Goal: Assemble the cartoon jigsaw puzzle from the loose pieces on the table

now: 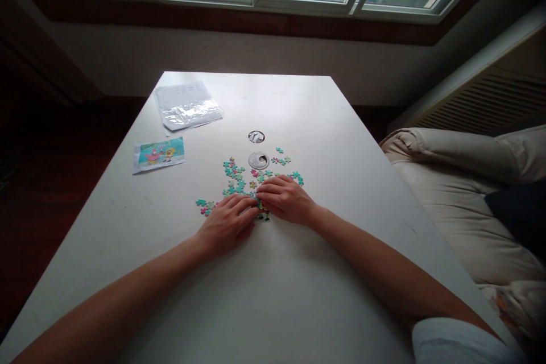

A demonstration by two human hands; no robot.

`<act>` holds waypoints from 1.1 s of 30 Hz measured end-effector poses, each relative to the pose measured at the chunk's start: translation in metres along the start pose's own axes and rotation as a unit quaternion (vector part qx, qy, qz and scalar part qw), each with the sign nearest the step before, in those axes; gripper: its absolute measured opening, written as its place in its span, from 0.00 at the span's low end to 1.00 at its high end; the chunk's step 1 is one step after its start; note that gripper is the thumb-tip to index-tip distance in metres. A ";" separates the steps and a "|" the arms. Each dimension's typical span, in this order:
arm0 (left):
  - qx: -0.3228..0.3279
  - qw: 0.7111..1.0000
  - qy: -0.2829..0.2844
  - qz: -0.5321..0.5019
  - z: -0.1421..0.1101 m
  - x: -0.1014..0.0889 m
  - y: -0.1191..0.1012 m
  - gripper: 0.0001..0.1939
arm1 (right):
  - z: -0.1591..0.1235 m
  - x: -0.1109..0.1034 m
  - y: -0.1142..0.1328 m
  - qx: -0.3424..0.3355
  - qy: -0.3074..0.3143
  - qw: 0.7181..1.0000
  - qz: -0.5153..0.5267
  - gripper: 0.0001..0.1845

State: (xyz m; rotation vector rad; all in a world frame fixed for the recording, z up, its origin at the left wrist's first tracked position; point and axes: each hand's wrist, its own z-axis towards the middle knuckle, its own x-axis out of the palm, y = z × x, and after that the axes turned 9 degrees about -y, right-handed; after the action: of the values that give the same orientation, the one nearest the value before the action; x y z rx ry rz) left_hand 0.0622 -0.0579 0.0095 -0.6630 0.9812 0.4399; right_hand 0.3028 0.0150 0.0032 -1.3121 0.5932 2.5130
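Pale sleeve [456,341] at five o'clock sits closest to the camera, and past it my bare forearms [362,261] reach over the white surface [298,296]. My left hand [228,219] and right hand [288,199] meet at the centre, fingers bent over a small patch of jigsaw pieces [263,216]. I cannot tell whether either grip is pinching a piece or only pressing, since my fingers cover it. Taking that patch as the hub, loose pieces [239,185] spread from nine o'clock through eleven to two. A round metallic fitting [259,160] lies at twelve, a colourful picture packet [160,154] at ten, clear plastic with papers [190,107] at eleven. I judge the step to be fitting pieces together; the next move seems to call for seating their edges flat, one hand steadying, then choosing a matching loose piece.
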 end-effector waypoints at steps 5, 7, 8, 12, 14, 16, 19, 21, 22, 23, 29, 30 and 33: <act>-0.005 1.000 0.002 -0.001 0.001 0.000 -0.001 0.16 | 0.001 0.003 0.007 -0.012 0.001 1.000 -0.014 0.12; -0.006 1.000 0.000 0.000 0.001 0.000 -0.001 0.16 | 0.003 0.005 0.011 0.000 0.004 1.000 -0.024 0.12; -0.006 1.000 0.001 0.001 0.001 0.001 -0.001 0.15 | 0.003 0.007 0.013 0.008 0.005 1.000 -0.028 0.11; -0.004 1.000 0.002 0.006 0.001 0.000 -0.001 0.14 | 0.005 0.009 0.015 0.019 -0.001 0.999 -0.027 0.11; -0.002 1.000 -0.001 0.006 0.002 0.000 -0.001 0.14 | 0.004 0.009 0.012 -0.001 -0.004 1.000 -0.026 0.11; -0.001 1.000 -0.002 0.004 0.002 -0.001 -0.001 0.14 | 0.003 0.007 0.007 -0.019 -0.007 0.999 -0.027 0.12; 0.000 1.000 -0.001 -0.002 0.002 0.000 -0.001 0.14 | 0.002 0.006 0.003 -0.023 -0.010 0.999 -0.028 0.12; 0.000 1.000 -0.001 -0.005 0.002 0.000 0.000 0.14 | 0.002 0.005 0.003 -0.014 -0.007 0.999 -0.029 0.12; -0.001 1.000 -0.002 -0.005 0.002 0.001 0.000 0.15 | 0.003 0.005 0.004 -0.008 -0.005 1.000 -0.028 0.11; -0.001 1.000 -0.003 -0.006 0.002 0.001 0.000 0.15 | 0.004 0.005 0.004 -0.003 -0.003 1.000 -0.026 0.11; -0.002 1.000 0.002 -0.009 0.001 0.001 0.001 0.15 | 0.004 0.004 0.000 0.012 0.005 1.000 0.005 0.12; -0.002 1.000 0.004 -0.010 0.001 0.001 0.001 0.15 | 0.003 0.003 -0.002 0.016 -0.003 1.000 0.014 0.12; 0.000 1.000 0.007 -0.012 0.000 -0.001 0.002 0.15 | -0.001 -0.002 -0.013 0.055 -0.045 0.997 0.030 0.12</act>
State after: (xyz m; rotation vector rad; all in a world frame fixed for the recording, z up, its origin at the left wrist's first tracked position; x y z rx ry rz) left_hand 0.0606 -0.0560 0.0098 -0.6781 0.9857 0.4134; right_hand 0.3091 0.0258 0.0013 -1.1527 0.7493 2.5327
